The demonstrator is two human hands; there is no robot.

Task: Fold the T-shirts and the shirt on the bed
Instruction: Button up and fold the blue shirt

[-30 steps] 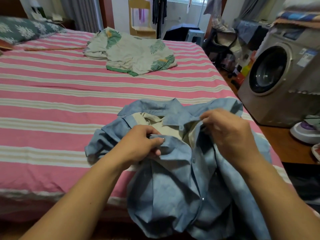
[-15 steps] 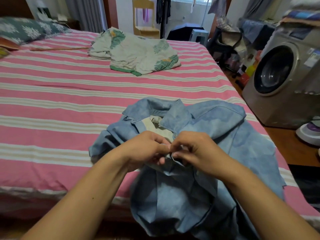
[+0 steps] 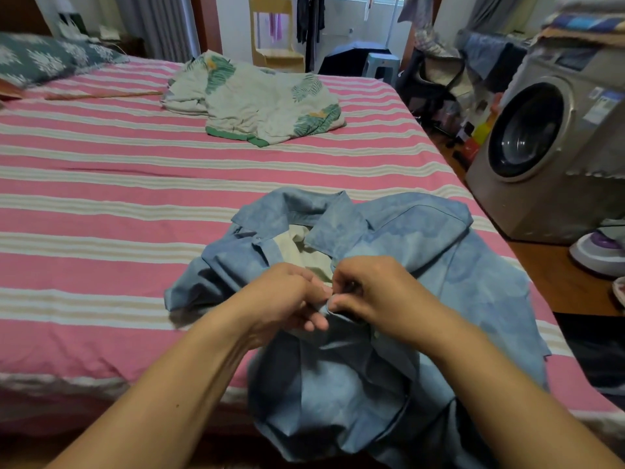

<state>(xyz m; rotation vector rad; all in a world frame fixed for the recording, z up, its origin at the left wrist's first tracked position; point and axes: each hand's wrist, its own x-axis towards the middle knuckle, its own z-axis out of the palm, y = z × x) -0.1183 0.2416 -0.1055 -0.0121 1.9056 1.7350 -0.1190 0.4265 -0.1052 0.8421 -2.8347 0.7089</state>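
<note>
The left hand (image 3: 287, 296) and the right hand (image 3: 375, 289) meet fingertip to fingertip at the front opening of the blue shirt (image 3: 389, 333), each with its fingers curled and pinching a fold of the blue cloth just below the collar; the right hand's fingers (image 3: 341, 301) hide the exact spot they pinch. The shirt lies rumpled at the near edge of the bed (image 3: 118, 204), collar turned away from the person, a pale lining showing in the neck opening, and its lower part hanging over the bed's edge. Farther up the pink-striped bed lies a crumpled leaf-print garment (image 3: 257, 103), well apart from the shirt. A dark patterned pillow (image 3: 44, 59) sits at the far left corner. Beside the bed on the right stands a washing machine (image 3: 548, 143), with a purple and white iron (image 3: 598, 248) on the floor near it.
</note>
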